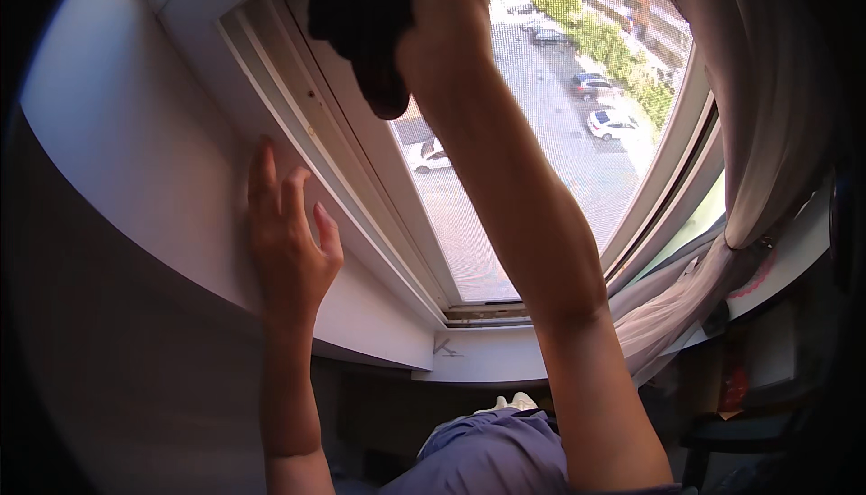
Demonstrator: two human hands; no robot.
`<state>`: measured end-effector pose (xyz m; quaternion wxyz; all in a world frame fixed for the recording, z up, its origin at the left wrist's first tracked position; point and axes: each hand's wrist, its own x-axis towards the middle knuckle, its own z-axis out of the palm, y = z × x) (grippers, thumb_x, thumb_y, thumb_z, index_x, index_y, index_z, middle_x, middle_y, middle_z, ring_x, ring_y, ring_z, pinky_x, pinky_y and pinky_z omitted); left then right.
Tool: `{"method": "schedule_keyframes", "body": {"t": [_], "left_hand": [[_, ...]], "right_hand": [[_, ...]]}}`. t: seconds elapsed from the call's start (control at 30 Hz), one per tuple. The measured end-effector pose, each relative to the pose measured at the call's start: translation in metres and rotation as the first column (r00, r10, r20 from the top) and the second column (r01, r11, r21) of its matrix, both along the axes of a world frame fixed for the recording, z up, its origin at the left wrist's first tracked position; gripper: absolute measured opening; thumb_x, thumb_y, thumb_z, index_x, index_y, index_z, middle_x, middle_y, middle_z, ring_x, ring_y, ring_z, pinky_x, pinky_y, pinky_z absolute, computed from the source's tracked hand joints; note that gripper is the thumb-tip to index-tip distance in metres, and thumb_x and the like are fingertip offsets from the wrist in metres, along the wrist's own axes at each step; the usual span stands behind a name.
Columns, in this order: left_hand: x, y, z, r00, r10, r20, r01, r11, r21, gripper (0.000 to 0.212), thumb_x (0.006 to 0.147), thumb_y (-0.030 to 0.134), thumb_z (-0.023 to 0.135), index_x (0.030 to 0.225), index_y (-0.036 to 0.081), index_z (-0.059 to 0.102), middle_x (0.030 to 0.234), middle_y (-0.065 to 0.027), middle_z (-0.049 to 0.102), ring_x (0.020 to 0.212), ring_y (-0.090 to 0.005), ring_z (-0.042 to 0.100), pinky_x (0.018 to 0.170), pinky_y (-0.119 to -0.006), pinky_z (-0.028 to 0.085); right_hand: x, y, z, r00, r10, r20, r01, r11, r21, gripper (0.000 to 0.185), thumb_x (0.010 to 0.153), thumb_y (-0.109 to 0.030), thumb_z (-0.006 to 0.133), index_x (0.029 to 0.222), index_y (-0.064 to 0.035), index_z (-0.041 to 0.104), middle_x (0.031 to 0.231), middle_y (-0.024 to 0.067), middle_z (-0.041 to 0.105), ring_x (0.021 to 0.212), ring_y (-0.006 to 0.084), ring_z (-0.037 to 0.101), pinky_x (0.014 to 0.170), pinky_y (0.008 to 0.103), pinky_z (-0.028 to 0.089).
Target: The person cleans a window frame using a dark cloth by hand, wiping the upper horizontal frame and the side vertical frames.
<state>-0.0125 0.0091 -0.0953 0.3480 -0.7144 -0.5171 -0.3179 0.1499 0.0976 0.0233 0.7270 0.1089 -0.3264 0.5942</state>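
My right hand [446,21] is raised high before the window and grips a bunched dark cloth [365,15]. A lobe of the cloth hangs down over the inner edge of the white window frame [365,157]. Whether the cloth touches the frame cannot be told from this angle. Lower and to the left, my left hand [291,224] holds nothing. Its fingers are spread and lie close to the white wall of the window recess [169,177]. Behind my right forearm stretches a fine mesh screen [541,177].
A pale sheer curtain [764,89] hangs gathered at the right. Below the window runs a white sill [497,356] with a small dark mark. A dark piece of furniture [744,434] stands at the lower right. Through the screen, parked cars [612,123] line a street.
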Motion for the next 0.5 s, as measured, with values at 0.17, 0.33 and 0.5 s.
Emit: {"method": "schedule_keyframes", "body": {"t": [0.17, 0.33, 0.5], "left_hand": [[0.008, -0.002, 0.001, 1.000, -0.005, -0.006, 0.005, 1.000, -0.002, 0.038, 0.078, 0.002, 0.058, 0.114, 0.006, 0.048, 0.144, -0.0225, 0.031, 0.130, -0.0395, 0.036, 0.104, -0.047, 0.037], [0.008, -0.002, 0.002, 0.999, 0.016, -0.031, -0.016, 1.000, 0.016, 0.037, 0.075, 0.002, 0.063, 0.109, 0.004, 0.050, 0.141, -0.0241, 0.035, 0.129, -0.0398, 0.039, 0.103, -0.047, 0.039], [0.012, -0.005, 0.007, 1.000, -0.004, -0.031, 0.004, 1.000, 0.010, 0.036, 0.074, 0.002, 0.064, 0.108, 0.002, 0.051, 0.139, -0.0262, 0.035, 0.128, -0.0402, 0.040, 0.101, -0.047, 0.041]], "right_hand": [[0.063, -0.001, -0.004, 0.987, -0.153, 0.048, 0.134, 0.951, 0.278, 0.026, 0.099, -0.023, 0.039, 0.106, -0.0029, 0.053, 0.076, 0.0157, 0.060, 0.053, 0.0251, 0.057, 0.042, 0.0332, 0.046], [0.115, 0.022, -0.009, 0.950, -0.273, -0.151, 0.292, 0.948, 0.127, 0.028, 0.099, -0.019, 0.033, 0.111, 0.0009, 0.048, 0.084, 0.0163, 0.059, 0.062, 0.0257, 0.061, 0.049, 0.0349, 0.054], [0.114, 0.009, -0.005, 0.891, -0.344, -0.297, 0.379, 0.923, 0.070, 0.029, 0.098, -0.015, 0.030, 0.113, 0.0026, 0.047, 0.089, 0.0152, 0.058, 0.072, 0.0269, 0.061, 0.063, 0.0377, 0.056]]}}
